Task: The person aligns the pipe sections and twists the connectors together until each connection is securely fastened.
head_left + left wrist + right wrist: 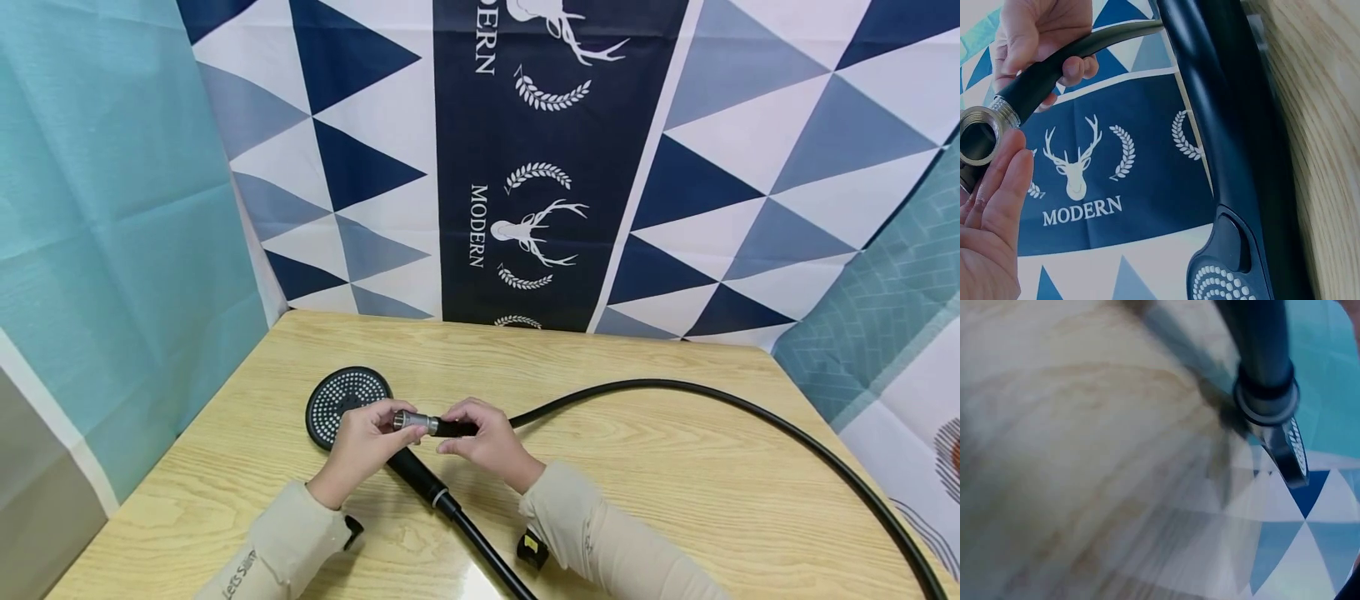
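Observation:
Between both hands, over the table, is the end of a black shower hose (652, 384) with a silver threaded metal fitting (415, 422). My left hand (360, 446) holds the fitting between thumb and fingers; its open round end faces left. Just right of it, my right hand (491, 442) grips the black hose end, with thumb and fingers around it in the left wrist view. A black shower head (324, 414) lies behind and under the left hand, spray face up. Its handle (415, 472) runs toward the lower right and joins a black hose (483, 546).
The wooden table (675, 467) carries the hose's wide arc to the right edge. A black object with a yellow label (532, 543) sits beside the right sleeve. Another small black piece (353, 530) pokes out by the left sleeve. Patterned cloth (375, 167) hangs behind.

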Available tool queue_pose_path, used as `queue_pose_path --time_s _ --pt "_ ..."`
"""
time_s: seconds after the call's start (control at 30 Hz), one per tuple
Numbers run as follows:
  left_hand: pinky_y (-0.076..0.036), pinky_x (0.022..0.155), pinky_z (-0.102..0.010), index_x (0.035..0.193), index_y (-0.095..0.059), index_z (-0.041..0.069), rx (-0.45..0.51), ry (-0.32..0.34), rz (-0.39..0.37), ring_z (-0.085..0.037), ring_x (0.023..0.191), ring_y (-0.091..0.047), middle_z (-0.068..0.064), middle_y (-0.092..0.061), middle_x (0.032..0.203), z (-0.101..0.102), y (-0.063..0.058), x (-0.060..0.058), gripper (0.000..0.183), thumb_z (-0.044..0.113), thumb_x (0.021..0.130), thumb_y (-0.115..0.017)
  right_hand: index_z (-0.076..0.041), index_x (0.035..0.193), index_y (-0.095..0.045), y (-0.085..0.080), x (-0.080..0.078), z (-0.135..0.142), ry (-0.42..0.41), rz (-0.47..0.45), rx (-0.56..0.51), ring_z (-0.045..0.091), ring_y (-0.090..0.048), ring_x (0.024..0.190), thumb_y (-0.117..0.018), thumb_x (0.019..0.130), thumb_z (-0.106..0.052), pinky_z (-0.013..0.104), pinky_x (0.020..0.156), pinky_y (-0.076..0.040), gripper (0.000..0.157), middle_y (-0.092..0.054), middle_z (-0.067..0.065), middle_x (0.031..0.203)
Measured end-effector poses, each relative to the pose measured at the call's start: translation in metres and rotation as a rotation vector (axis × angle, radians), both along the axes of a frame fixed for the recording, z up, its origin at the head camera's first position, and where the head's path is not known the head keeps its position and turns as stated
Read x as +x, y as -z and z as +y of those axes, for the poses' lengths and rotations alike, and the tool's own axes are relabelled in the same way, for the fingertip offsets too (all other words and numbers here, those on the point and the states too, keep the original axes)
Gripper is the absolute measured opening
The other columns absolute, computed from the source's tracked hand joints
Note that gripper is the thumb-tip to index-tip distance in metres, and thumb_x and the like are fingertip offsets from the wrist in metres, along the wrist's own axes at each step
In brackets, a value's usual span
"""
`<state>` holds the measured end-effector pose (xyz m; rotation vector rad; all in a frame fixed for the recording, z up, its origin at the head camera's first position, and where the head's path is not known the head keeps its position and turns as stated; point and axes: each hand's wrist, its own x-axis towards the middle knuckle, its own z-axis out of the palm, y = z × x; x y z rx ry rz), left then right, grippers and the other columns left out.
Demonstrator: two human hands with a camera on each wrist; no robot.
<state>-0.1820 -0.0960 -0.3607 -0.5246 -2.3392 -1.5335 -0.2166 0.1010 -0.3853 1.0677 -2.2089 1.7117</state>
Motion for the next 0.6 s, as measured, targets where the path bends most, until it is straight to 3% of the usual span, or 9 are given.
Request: queue_pose_path --time_s 0.13,0.3,0.4,0.6 --pt "-0.049 0.052 -0.022 0.094 -0.069 -0.003 0.011 -0.003 -0.006 -0.008 0.06 -0.064 -0.008 -0.07 0.073 0.0024 -0.0016 0.0003 0.02 0.003 0.077 -0.078 0.005 0.085 -0.059 0.0037 0.0013 -0.005 0.057 0.145 0.003 0.021 -0.057 0.079 -0.079 0.065 0.014 0.028 0.069 -0.053 0.03 -0.058 0.015 0.087" --pt "-0.05 0.053 -0.022 0.094 -0.069 -0.004 0.028 0.007 -0.032 -0.009 0.061 -0.064 -0.009 -0.071 0.074 0.0026 -0.0029 0.0009 0.02 0.003 0.078 -0.077 0.006 0.078 -0.062 0.006 0.0009 -0.0072 0.098 0.22 -0.078 0.029 -0.057 0.076 -0.079 0.061 0.019 0.037 0.066 -0.055 0.027 -0.058 0.017 0.081" --pt "-0.05 0.053 -0.023 0.093 -0.069 -0.003 0.022 0.007 -0.033 -0.009 0.06 -0.064 -0.008 -0.07 0.074 0.0014 -0.002 0.001 0.019 0.001 0.077 -0.077 0.008 0.079 -0.066 0.0064 0.0015 -0.0059 0.093 0.221 -0.101 0.031 -0.059 0.074 -0.079 0.06 0.019 0.039 0.065 -0.056 0.026 -0.06 0.017 0.079" --pt "-0.05 0.054 -0.023 0.093 -0.069 -0.002 0.02 0.016 -0.046 -0.007 0.061 -0.063 -0.007 -0.07 0.074 0.0002 -0.0015 0.0015 0.018 0.0 0.077 -0.077 0.007 0.083 -0.071 0.0043 0.0047 -0.0028 0.094 0.116 -0.089 0.024 -0.062 0.072 -0.08 0.062 0.016 0.037 0.066 -0.056 0.025 -0.062 0.013 0.075"
